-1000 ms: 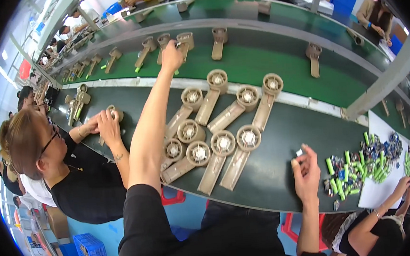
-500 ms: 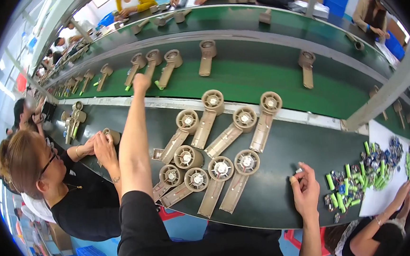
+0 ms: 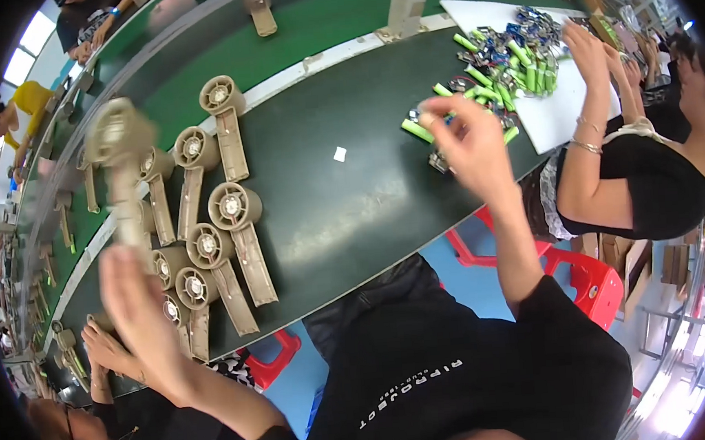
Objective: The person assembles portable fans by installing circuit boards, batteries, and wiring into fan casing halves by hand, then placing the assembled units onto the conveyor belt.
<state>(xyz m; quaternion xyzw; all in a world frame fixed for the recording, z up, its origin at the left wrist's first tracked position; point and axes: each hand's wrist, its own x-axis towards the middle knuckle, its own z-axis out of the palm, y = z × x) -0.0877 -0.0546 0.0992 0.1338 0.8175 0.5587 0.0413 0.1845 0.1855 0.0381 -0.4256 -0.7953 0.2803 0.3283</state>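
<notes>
My left hand (image 3: pixel 138 317), blurred by motion, is closed round the handle end of a tan handheld fan housing (image 3: pixel 122 134), held up above the table's left side. Several similar fan housings (image 3: pixel 235 205) lie beneath and beside it, with pale hubs in their round heads and open, trough-like handles. My right hand (image 3: pixel 474 146) is at the near left edge of a pile of green battery cells (image 3: pixel 534 72) with small circuit boards. Its thumb and forefinger are pinched at a green cell (image 3: pixel 417 130); what sits between the fingertips is too small to make out.
A small white square (image 3: pixel 340 154) lies on the dark table (image 3: pixel 328 222). Beyond runs a green conveyor belt (image 3: pixel 330 17) carrying more housings. A metal post (image 3: pixel 408 3) stands at the table's far edge. Co-workers' hands (image 3: pixel 590 52) are right of the pile, others (image 3: pixel 104 348) at lower left.
My view has turned right. My left hand has come back from the belt with a fan housing. The right hand has moved from the bare tabletop to the battery pile.
</notes>
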